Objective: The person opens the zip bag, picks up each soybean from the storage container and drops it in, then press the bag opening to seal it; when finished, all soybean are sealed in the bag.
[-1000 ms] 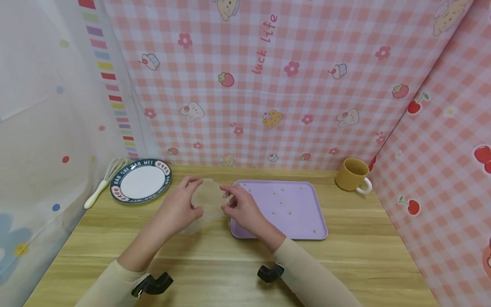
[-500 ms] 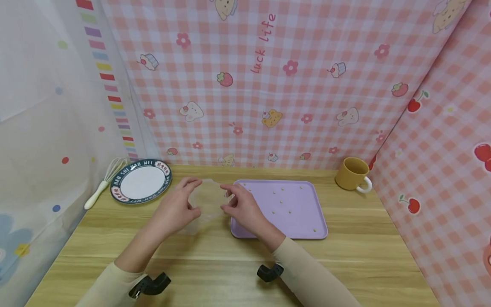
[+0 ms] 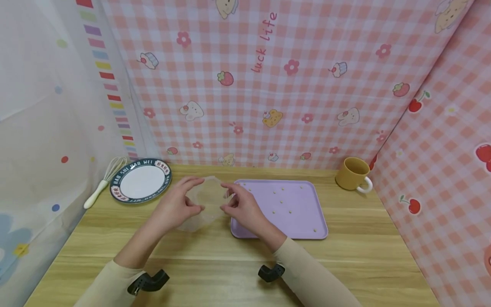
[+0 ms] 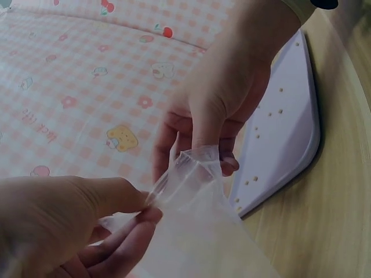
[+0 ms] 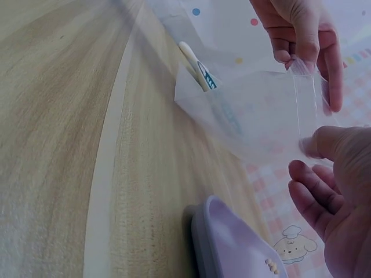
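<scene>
A translucent plastic bag (image 3: 207, 194) is stretched between both hands, a little above the table at the tray's left. My left hand (image 3: 177, 205) pinches one side of its top edge, thumb against fingers, as the left wrist view shows with the bag (image 4: 200, 231) hanging down. The opposite side is pinched by my right hand (image 3: 247, 209). In the right wrist view, a ridged strip runs along the bag's mouth (image 5: 304, 104) between the two thumbs. Right beside the right hand lies a lilac tray (image 3: 303, 221) with several small yellowish bits (image 3: 281, 202) scattered over it.
At the back left, a white plate (image 3: 143, 182) with a dark patterned rim lies beside a whisk (image 3: 101, 185) with a cream handle. A mustard mug (image 3: 350, 175) with a white handle stands back right. Checked pink cloth (image 3: 238, 98) walls the wooden table (image 3: 222, 273).
My left hand has shifted slightly left and the bag looks spread wider between the hands. The right hand stays nearly still, and the tray and its bits have not moved.
</scene>
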A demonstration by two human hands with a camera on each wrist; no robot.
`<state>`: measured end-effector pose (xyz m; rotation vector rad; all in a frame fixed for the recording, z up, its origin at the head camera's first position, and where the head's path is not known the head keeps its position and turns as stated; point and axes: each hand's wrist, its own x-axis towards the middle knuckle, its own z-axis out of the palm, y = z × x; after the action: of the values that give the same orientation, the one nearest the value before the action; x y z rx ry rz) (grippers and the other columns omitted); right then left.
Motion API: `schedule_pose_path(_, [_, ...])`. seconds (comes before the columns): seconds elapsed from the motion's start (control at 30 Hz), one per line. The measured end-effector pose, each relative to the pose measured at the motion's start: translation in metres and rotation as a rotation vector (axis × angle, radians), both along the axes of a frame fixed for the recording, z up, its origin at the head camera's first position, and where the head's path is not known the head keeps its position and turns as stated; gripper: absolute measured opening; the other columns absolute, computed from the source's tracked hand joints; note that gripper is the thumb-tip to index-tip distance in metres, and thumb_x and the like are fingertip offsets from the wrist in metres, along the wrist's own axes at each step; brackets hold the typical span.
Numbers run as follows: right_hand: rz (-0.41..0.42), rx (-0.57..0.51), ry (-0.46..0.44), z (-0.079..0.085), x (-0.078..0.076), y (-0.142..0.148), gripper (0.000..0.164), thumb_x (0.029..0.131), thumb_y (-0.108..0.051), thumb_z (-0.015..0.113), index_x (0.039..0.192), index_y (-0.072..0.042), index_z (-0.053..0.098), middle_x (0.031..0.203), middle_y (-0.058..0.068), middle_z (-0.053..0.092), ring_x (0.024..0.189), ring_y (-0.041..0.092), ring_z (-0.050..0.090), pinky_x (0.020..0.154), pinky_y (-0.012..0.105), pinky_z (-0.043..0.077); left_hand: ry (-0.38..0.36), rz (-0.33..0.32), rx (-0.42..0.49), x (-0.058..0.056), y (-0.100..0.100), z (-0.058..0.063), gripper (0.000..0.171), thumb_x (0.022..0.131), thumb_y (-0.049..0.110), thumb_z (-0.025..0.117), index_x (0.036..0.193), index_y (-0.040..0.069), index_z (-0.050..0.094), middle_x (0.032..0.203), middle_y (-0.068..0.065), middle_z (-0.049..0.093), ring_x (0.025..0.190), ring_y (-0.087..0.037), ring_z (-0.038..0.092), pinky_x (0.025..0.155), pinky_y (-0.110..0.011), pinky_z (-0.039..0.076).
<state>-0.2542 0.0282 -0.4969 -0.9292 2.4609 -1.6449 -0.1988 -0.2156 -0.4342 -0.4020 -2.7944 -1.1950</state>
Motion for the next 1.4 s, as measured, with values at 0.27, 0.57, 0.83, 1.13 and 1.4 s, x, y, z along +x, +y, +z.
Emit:
schedule_pose_path(0.27, [0.008,-0.031,-0.032,-0.001,-0.002,-0.001,0.064,0.095,0.005,0.083,0.154,-0.002,0.060,0.119,0.022,0.069,0.081,0.007,0.067,0.071,0.022,0.058,-0.043,0.015,0.132,-0.002,-0.004,-0.004,0.076,0.090,0.000,0.090,0.159,0.005,0.058,0.162,-0.019,0.053,0.079,-0.015,0.075,0.067,-0.029,0.063])
schedule_pose_path(0.57, [0.012,-0.066,0.010,-0.001,-0.001,-0.001,0.057,0.097,-0.002,0.085,0.150,-0.004,0.065,0.120,0.020,0.066,0.079,0.010,0.069,0.072,0.024,0.059,-0.060,0.019,0.152,-0.005,-0.006,-0.009,0.077,0.091,0.000,0.090,0.160,0.006,0.057,0.165,-0.020,0.051,0.079,-0.016,0.075,0.066,-0.030,0.063])
schedule_pose_path(0.83, [-0.019,-0.073,0.040,0.000,-0.003,0.022,0.047,0.097,-0.006,0.086,0.142,-0.005,0.071,0.120,0.018,0.066,0.081,0.015,0.068,0.072,0.026,0.059,-0.056,0.007,0.141,-0.008,-0.006,-0.012,0.082,0.090,0.000,0.091,0.162,0.004,0.054,0.166,-0.022,0.048,0.079,-0.016,0.076,0.065,-0.029,0.064])
schedule_pose_path(1.13, [-0.108,0.156,0.063,-0.004,-0.010,0.082,0.032,0.097,-0.007,0.086,0.128,-0.004,0.076,0.115,0.016,0.069,0.085,0.014,0.066,0.075,0.028,0.056,-0.057,-0.042,0.172,-0.011,-0.004,-0.014,0.084,0.089,-0.006,0.089,0.163,-0.001,0.050,0.168,-0.026,0.044,0.080,-0.016,0.078,0.067,-0.027,0.064])
schedule_pose_path(1.4, [-0.128,0.371,0.129,-0.010,-0.016,0.127,0.035,0.094,-0.006,0.088,0.126,-0.001,0.075,0.114,0.014,0.069,0.091,0.023,0.064,0.078,0.036,0.056,-0.055,-0.040,0.159,-0.010,-0.002,-0.015,0.086,0.087,-0.007,0.090,0.163,0.000,0.050,0.169,-0.024,0.044,0.076,-0.014,0.077,0.063,-0.028,0.064])
